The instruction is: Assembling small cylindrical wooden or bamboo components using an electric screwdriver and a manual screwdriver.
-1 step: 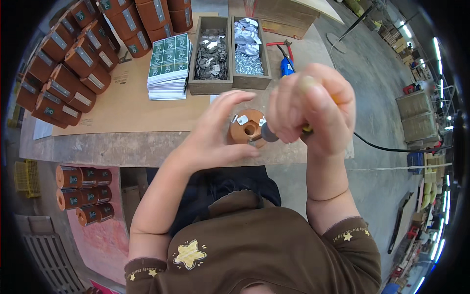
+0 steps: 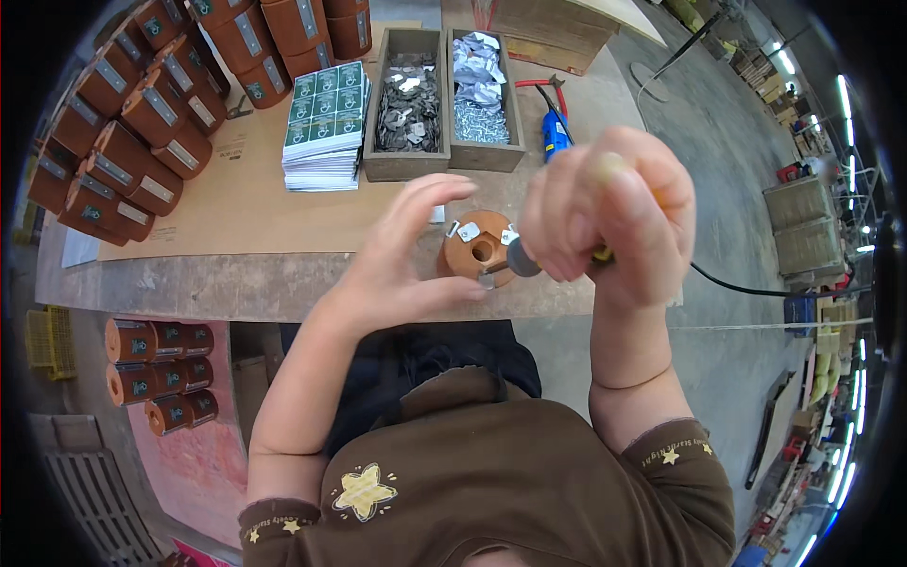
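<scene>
A short terracotta-coloured cylinder (image 2: 464,253) stands on the worktable in front of me, its round top facing up with a hole in the middle. Small metal plates (image 2: 468,231) sit around its top edge. My left hand (image 2: 383,250) is open beside the cylinder's left side, fingers and thumb spread; whether the thumb touches it I cannot tell. My right hand (image 2: 609,217) is wrapped around what looks like a corded power screwdriver (image 2: 522,258) with a grey nose. Its thin bit slants down to the near metal plate. Most of the tool's body is hidden by my fingers.
Behind the cylinder are two wooden bins, one with flat metal pieces (image 2: 408,106), one with screws (image 2: 481,123) and silvery bags. A stack of printed cards (image 2: 323,128), red-handled pliers (image 2: 543,83) and a blue tool (image 2: 555,137) lie nearby. Terracotta cylinders (image 2: 113,161) are piled at left.
My left hand has drawn slightly left, away from the cylinder. The right hand has shifted a little to the right with the screwdriver.
</scene>
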`<state>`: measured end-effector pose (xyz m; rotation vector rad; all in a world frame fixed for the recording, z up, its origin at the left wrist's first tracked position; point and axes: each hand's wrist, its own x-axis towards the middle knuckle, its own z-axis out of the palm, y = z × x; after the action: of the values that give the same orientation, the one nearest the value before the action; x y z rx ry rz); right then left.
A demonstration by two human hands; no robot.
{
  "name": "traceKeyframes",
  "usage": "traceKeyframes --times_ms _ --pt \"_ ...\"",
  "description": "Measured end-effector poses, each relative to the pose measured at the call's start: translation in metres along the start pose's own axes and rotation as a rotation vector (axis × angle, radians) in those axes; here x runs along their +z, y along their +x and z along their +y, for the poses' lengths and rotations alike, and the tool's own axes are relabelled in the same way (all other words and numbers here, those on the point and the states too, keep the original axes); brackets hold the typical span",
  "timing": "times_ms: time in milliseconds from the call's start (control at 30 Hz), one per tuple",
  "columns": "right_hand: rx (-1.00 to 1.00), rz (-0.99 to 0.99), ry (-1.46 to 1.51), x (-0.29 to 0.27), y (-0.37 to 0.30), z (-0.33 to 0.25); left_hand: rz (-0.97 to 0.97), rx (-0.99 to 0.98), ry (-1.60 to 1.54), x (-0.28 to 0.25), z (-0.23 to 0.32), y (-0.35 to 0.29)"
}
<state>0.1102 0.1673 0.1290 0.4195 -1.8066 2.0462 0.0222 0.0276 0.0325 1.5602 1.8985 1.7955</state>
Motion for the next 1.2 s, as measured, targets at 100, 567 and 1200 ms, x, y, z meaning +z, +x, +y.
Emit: traceKeyframes --times_ms 100,567,1200 --pt "-0.152 -0.068 -0.182 -0.001 0.003 0.004 0.045 -0.123 0.110 -0.022 -0.015 -0.024" --pt "-0.073 -0.184 -0.113 -0.006 0.015 0.012 0.459 -0.331 0.094 -0.040 -0.065 -0.103" --pt "-0.246 0.388 -0.538 0.044 0.012 0.029 0.650 -0.400 -0.017 -0.052 -0.080 -0.111"
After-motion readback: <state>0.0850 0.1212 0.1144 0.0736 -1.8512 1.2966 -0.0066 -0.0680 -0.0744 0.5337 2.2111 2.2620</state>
